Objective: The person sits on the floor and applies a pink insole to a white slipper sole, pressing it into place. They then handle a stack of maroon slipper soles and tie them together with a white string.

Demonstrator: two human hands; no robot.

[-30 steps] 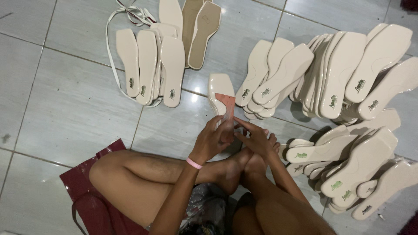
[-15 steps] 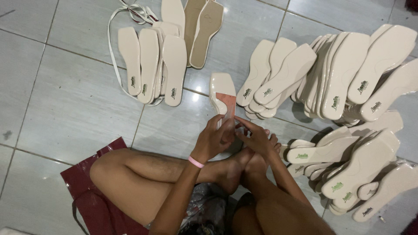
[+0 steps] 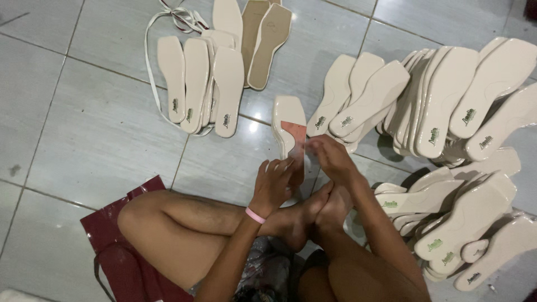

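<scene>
On the grey tiled floor (image 3: 100,145), a person sits with knees drawn up and bare feet (image 3: 313,215) together, working over a single cream insole (image 3: 290,131) that lies just beyond the toes, near the middle of the scene. A reddish-brown patch covers part of that insole near its heel end.

Small green oval labels sit at the heel ends of most of the cream soles, printed side up. A dark red bag (image 3: 120,251), flat and glossy, lies under the left thigh at the near left.

At far left, a group of insoles (image 3: 204,84) lies fanned: four or five cream ones plainly show, with two tan ones (image 3: 263,39) just behind them. A thin cream strap (image 3: 154,67) loops round this group's left side. Right of centre, a second fan (image 3: 358,100) shows about four soles. At the right edge a big heap (image 3: 464,156) overlaps too thickly to count exactly; well over a dozen.

The left hand (image 3: 273,184), with a pink band (image 3: 255,215) at its wrist, has fingers curled and pressed on the near end of the insole. The right hand (image 3: 330,156) pinches the insole's right edge beside the reddish patch, fingers bent and closed on it. Both hands grasp the one insole; the two hands are just beside each other.
</scene>
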